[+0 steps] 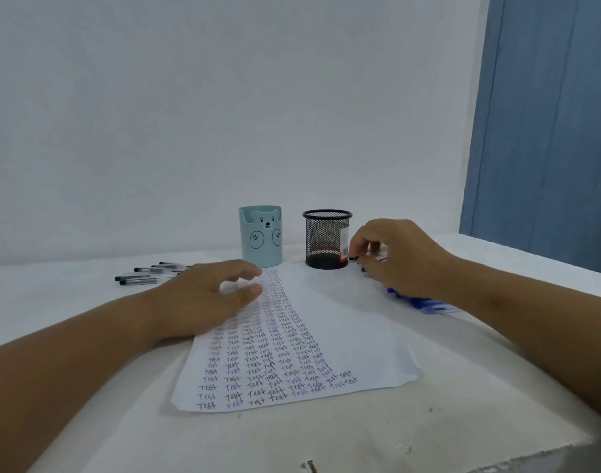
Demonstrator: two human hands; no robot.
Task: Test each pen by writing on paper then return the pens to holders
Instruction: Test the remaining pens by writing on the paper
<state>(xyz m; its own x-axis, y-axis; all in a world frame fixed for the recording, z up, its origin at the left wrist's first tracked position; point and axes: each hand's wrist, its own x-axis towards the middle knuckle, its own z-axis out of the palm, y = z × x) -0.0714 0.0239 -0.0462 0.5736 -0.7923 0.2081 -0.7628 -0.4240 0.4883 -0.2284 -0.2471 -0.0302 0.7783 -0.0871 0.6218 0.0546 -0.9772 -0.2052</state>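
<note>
A sheet of paper covered in rows of the word "Test" lies in the middle of the white table. My left hand rests flat on its upper left part, fingers straight. My right hand hovers right of the black mesh holder, its fingertips pinching a black-capped pen from a small group lying there. A pale blue bear holder stands left of the mesh one. Both holders look empty of pens. Blue pens lie under my right wrist.
Several black-capped pens lie in a loose pile on the table at the left, behind my left hand. A white wall rises behind the holders, and a blue curtain hangs at the right. The table's front edge runs at bottom right.
</note>
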